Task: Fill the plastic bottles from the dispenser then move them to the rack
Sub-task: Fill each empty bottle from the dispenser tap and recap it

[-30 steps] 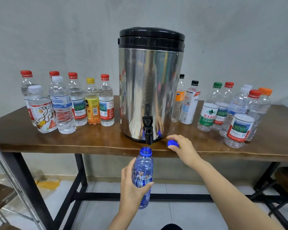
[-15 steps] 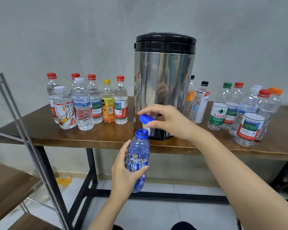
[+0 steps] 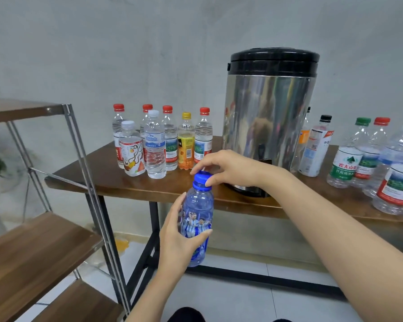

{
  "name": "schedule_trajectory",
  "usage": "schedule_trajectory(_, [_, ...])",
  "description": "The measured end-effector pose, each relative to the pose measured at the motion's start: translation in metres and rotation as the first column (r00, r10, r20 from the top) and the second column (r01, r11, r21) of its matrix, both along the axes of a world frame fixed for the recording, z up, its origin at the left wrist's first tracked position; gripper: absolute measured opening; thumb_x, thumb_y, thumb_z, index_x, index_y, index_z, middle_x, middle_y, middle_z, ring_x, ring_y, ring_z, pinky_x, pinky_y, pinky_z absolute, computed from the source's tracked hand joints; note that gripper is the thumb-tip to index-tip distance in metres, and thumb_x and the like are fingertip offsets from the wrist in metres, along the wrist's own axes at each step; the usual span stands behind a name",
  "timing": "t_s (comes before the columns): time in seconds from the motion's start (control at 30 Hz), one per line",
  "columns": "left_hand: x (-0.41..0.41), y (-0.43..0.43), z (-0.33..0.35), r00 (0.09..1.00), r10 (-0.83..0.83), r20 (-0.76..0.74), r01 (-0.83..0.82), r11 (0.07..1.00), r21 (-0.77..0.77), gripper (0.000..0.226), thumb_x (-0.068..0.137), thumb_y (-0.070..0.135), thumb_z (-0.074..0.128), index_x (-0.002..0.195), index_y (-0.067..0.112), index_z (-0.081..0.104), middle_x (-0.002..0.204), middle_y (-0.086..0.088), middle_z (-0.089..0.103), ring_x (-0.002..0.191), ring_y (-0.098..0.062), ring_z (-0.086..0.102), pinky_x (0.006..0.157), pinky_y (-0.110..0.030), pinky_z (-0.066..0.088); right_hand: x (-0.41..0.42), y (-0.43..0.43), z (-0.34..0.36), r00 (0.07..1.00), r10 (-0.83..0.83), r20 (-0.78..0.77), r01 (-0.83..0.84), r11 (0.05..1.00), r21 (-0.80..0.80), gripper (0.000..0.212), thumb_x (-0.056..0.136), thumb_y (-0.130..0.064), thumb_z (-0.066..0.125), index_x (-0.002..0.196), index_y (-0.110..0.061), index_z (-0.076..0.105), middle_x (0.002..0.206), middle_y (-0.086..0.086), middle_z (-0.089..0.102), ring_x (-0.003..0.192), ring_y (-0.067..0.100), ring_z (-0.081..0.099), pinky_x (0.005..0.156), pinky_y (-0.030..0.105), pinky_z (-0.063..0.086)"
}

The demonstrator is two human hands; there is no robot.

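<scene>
A: What stands at the far left for us?

B: The rack [image 3: 44,240], with wooden shelves in steps and a slanted metal post [image 3: 89,177]; the post is just beside the left corner of the table [image 3: 107,180].

A: And on the table?

B: First a group of capped bottles [image 3: 154,145] near the left end, set a little back from the front edge; a bare strip of wood lies before them.

A: Where is the bottle we care about?

B: The blue bottle [image 3: 197,219] is upright in the air, in front of the table's front edge, between the metal post and the dispenser [image 3: 270,117]; it touches neither.

A: How do we hold it?

B: Our left hand [image 3: 175,238] is wrapped round the body; the fingers curl at the left side and the thumb [image 3: 203,233] crosses the label in front. Our right hand [image 3: 230,168] is above it; its fingertips [image 3: 211,182] bend down and pinch the blue cap [image 3: 203,178], which sits on the neck; whether the cap is tight, we cannot tell.

A: What room is there for moving?

B: Between the post and our left hand we see the table leg [image 3: 153,212] and floor tiles [image 3: 135,254], so a gap is open there; to the right the dispenser stands close to the front edge, just behind our right wrist; further right, other bottles [image 3: 368,154] stand in a cluster up to the frame's border.
</scene>
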State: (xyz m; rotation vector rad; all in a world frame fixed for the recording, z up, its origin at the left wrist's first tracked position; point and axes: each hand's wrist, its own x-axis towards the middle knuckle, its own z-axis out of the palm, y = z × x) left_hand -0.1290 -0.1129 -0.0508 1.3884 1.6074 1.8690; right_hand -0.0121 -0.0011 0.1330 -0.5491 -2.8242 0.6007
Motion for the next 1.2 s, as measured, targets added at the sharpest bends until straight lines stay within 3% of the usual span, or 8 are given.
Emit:
schedule_trajectory(0.2, [-0.011, -0.008, 0.001, 0.999, 0.042, -0.014, -0.043, 0.999, -0.018, 0.095, 0.066, 0.015, 0.091, 0.137, 0.05, 0.039, 0.135, 0.02, 0.052, 0.125, -0.008, 0.053, 0.098, -0.043, 0.053, -0.017, 0.0, -0.003, 0.999, 0.024, 0.028, -0.026, 0.998, 0.055, 0.033, 0.09, -0.016, 0.07, 0.123, -0.019, 0.065, 0.109, -0.016, 0.058, 0.093, -0.007, 0.054, 0.077, 0.002, 0.043])
schedule_trajectory(0.37, [-0.014, -0.01, 0.001, 0.998, 0.061, -0.008, -0.061, 0.998, -0.031, 0.095, 0.066, 0.017, 0.091, 0.135, 0.055, 0.039, 0.132, 0.025, 0.052, 0.124, -0.005, 0.054, 0.097, -0.042, 0.054, -0.028, -0.009, -0.007, 0.987, -0.143, 0.076, 0.13, 0.979, 0.156, 0.049, 0.083, -0.059, 0.064, 0.103, -0.015, 0.066, 0.089, -0.003, 0.065, 0.083, 0.012, 0.06, 0.071, 0.028, 0.051])
schedule_trajectory(0.43, [-0.015, -0.011, 0.001, 0.998, 0.064, -0.008, -0.064, 0.997, -0.034, 0.094, 0.066, 0.016, 0.091, 0.135, 0.055, 0.039, 0.132, 0.025, 0.052, 0.123, -0.004, 0.054, 0.097, -0.042, 0.054, -0.03, -0.01, -0.007, 0.978, -0.189, 0.085, 0.163, 0.955, 0.247, 0.055, 0.083, -0.069, 0.055, 0.099, -0.017, 0.064, 0.087, -0.004, 0.064, 0.081, 0.012, 0.059, 0.064, 0.026, 0.046])
schedule_trajectory(0.6, [-0.022, -0.012, 0.001, 0.996, 0.087, -0.016, -0.087, 0.996, -0.021, 0.095, 0.066, 0.014, 0.091, 0.141, 0.043, 0.039, 0.136, 0.02, 0.051, 0.124, -0.006, 0.054, 0.097, -0.04, 0.054, -0.025, -0.001, 0.005, 0.998, -0.053, 0.044, 0.055, 0.997, -0.053, 0.05, 0.091, -0.037, 0.067, 0.138, -0.028, 0.052, 0.126, -0.013, 0.061, 0.097, -0.001, 0.059, 0.082, 0.014, 0.047])
schedule_trajectory(0.77, [-0.022, -0.011, 0.005, 0.996, 0.088, -0.019, -0.089, 0.996, -0.023, 0.094, 0.066, 0.015, 0.091, 0.139, 0.044, 0.04, 0.136, 0.021, 0.051, 0.124, -0.003, 0.053, 0.097, -0.037, 0.054, -0.033, -0.001, -0.007, 0.992, -0.128, -0.02, 0.129, 0.987, 0.096, 0.041, 0.084, -0.055, 0.068, 0.114, -0.027, 0.066, 0.093, -0.012, 0.063, 0.082, 0.003, 0.058, 0.076, 0.026, 0.051])
schedule_trajectory(0.93, [-0.025, -0.011, 0.005, 0.995, 0.095, -0.019, -0.096, 0.995, -0.027, 0.094, 0.067, 0.014, 0.09, 0.14, 0.042, 0.039, 0.136, 0.023, 0.049, 0.122, 0.004, 0.05, 0.098, -0.028, 0.052, -0.035, 0.001, -0.008, 0.997, -0.043, -0.058, 0.036, 0.993, -0.109, 0.047, 0.091, -0.033, 0.068, 0.135, -0.028, 0.054, 0.112, -0.016, 0.063, 0.092, -0.009, 0.058, 0.072, 0.002, 0.044])
schedule_trajectory(1.07, [-0.027, -0.01, 0.004, 0.997, 0.079, -0.025, -0.08, 0.996, -0.043, 0.093, 0.067, 0.015, 0.09, 0.141, 0.041, 0.04, 0.136, 0.019, 0.05, 0.125, -0.003, 0.052, 0.096, -0.036, 0.055, -0.039, 0.002, -0.011, 0.984, -0.133, -0.12, 0.131, 0.991, -0.018, 0.042, 0.08, -0.046, 0.075, 0.114, -0.024, 0.065, 0.089, -0.009, 0.068, 0.075, -0.001, 0.061, 0.067, 0.013, 0.047])
schedule_trajectory(1.2, [-0.029, -0.011, 0.005, 0.996, 0.089, -0.021, -0.09, 0.996, -0.028, 0.093, 0.067, 0.015, 0.09, 0.14, 0.043, 0.039, 0.136, 0.021, 0.049, 0.123, 0.002, 0.05, 0.097, -0.028, 0.053, -0.037, 0.0, -0.011, 0.994, -0.058, -0.096, 0.047, 0.992, -0.113, 0.046, 0.088, -0.032, 0.072, 0.131, -0.025, 0.056, 0.104, -0.018, 0.062, 0.084, -0.007, 0.06, 0.065, 0.005, 0.045])
